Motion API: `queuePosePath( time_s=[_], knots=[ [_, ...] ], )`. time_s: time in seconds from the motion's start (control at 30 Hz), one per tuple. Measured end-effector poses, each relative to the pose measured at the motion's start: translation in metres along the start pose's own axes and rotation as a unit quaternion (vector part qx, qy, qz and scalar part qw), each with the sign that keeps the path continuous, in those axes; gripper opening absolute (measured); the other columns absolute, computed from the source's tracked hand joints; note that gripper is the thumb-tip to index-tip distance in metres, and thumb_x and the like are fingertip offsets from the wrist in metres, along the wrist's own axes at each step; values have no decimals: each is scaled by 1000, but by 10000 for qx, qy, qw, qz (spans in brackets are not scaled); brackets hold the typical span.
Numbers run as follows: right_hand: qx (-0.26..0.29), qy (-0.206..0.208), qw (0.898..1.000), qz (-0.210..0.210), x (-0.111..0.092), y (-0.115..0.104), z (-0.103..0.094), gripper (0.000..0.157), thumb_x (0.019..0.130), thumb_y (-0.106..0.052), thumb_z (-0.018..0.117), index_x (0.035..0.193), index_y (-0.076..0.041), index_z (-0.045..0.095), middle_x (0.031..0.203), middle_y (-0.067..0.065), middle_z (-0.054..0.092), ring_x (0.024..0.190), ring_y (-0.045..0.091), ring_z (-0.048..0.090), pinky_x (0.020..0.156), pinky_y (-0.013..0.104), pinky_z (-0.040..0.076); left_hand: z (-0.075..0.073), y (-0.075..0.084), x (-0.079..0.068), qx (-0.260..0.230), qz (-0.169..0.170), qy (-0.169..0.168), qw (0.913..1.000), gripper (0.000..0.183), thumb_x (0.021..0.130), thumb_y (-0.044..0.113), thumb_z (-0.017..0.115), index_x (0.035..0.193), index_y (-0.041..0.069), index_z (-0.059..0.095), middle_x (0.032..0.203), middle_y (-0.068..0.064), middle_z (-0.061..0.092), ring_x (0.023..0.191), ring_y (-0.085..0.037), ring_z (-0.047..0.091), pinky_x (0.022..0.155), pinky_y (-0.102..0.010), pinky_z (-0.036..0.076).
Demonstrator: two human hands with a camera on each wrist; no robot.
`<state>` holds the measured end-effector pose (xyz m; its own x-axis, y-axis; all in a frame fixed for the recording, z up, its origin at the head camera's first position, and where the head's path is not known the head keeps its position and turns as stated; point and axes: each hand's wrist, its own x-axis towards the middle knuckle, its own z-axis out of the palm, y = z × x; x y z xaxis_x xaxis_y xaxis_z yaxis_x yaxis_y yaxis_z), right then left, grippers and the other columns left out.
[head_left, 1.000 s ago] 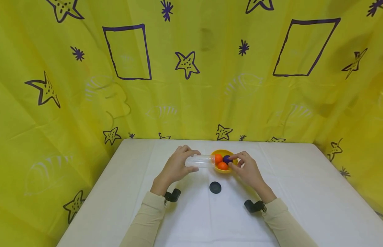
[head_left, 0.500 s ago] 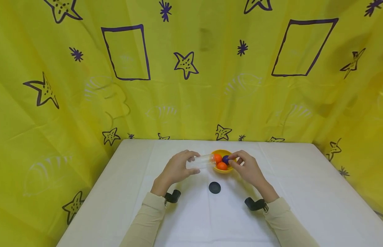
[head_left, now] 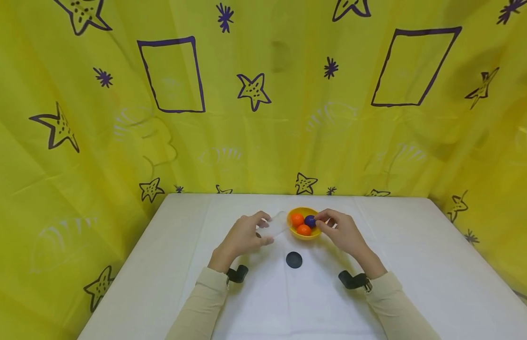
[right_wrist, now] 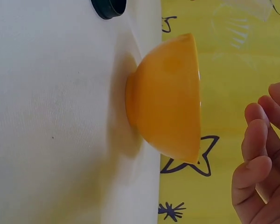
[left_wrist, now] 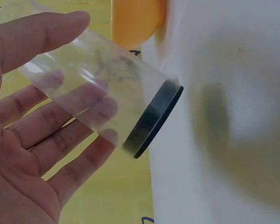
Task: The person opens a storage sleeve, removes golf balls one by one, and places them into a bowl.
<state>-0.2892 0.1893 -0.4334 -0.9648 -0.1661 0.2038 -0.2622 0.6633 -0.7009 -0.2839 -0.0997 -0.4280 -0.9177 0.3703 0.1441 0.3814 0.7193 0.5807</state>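
My left hand (head_left: 246,233) grips a clear plastic tube (left_wrist: 107,74), thumb on one side and fingers along the other. A black cap (left_wrist: 154,119) closes the tube's lower end, and nothing shows inside. The tube tilts, its far end close to the left rim of a yellow bowl (head_left: 303,238). In that bowl lie two orange balls, a rear orange ball (head_left: 297,219) and a front orange ball (head_left: 303,230), beside a purple ball (head_left: 309,221). Over the bowl's right side hovers my right hand (head_left: 344,229), fingers loosely bent, nothing visible between them in the right wrist view.
A round black lid (head_left: 294,259) lies on the white tabletop (head_left: 263,302) in front of the bowl. Behind the table's far edge hangs a yellow curtain (head_left: 280,137) with starfish drawings. A black camera sits on each wrist.
The tube has swung from nearly level, its mouth overlapping the rear orange ball, to a tilt with that end raised and drawn left. My right hand has stayed almost in place.
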Motion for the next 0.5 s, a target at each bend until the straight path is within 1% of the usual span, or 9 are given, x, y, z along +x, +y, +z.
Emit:
queuePosePath(
  time_s=[0.13, 0.33, 0.43, 0.5],
  knots=[
    [-122, 15, 9999, -72, -1, 2, -6, 17, 92, -22, 65, 106, -12, 68, 94, 3, 65, 81, 20, 53, 62, 25, 47, 5, -3, 2, -159, 16, 40, 9999, 47, 80, 29, 78, 118, 16, 54, 115, -9, 70, 96, -26, 66, 88, -41, 52],
    [-384, 22, 9988, -312, -1, 6, -16, 17, 92, -20, 64, 106, -11, 67, 94, 3, 67, 80, 19, 55, 64, 26, 47, 12, -9, 4, -444, -42, 194, 9988, 43, 79, 26, 78, 109, 14, 50, 111, -7, 66, 97, -22, 62, 82, -35, 53],
    [-428, 47, 9985, -336, -1, 8, -22, 17, 92, -21, 64, 106, -11, 67, 94, 3, 67, 80, 18, 56, 66, 27, 48, 15, -12, 4, -693, -144, 194, 9973, 45, 80, 24, 78, 113, 13, 49, 111, -9, 66, 98, -22, 62, 82, -35, 54],
    [-442, 69, 9984, -341, -1, 9, -26, 17, 93, -23, 64, 107, -13, 67, 94, 3, 67, 80, 18, 57, 66, 28, 48, 16, -14, 4, -829, -273, 175, 9960, 48, 81, 24, 77, 118, 13, 49, 111, -11, 66, 98, -23, 62, 82, -36, 54]
  ],
)
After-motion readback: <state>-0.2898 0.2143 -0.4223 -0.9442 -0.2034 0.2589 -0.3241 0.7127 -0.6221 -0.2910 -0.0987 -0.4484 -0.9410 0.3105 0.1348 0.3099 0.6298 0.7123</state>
